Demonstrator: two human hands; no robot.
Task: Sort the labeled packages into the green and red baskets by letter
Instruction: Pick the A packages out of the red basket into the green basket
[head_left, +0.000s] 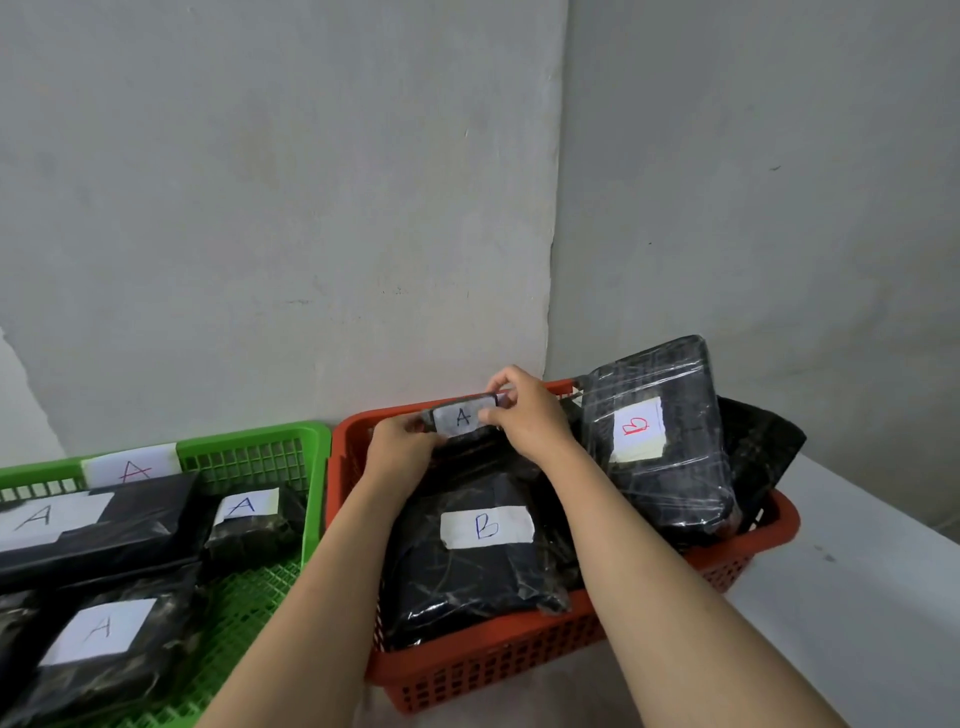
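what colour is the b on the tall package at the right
Red, on the tall package's white label; head view.

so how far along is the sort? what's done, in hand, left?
Done: the green basket holds packages all labelled A; the red basket holds the blue-B package and the red-B package.
In hand: the left hand and right hand hold a small A package above the red basket's back.
Left: it likely goes to green. Black wrapping behind shows no label.

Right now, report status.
Both hands, left and right, pinching A-labeled package over red basket. B packages beneath. Green basket unobstructed.
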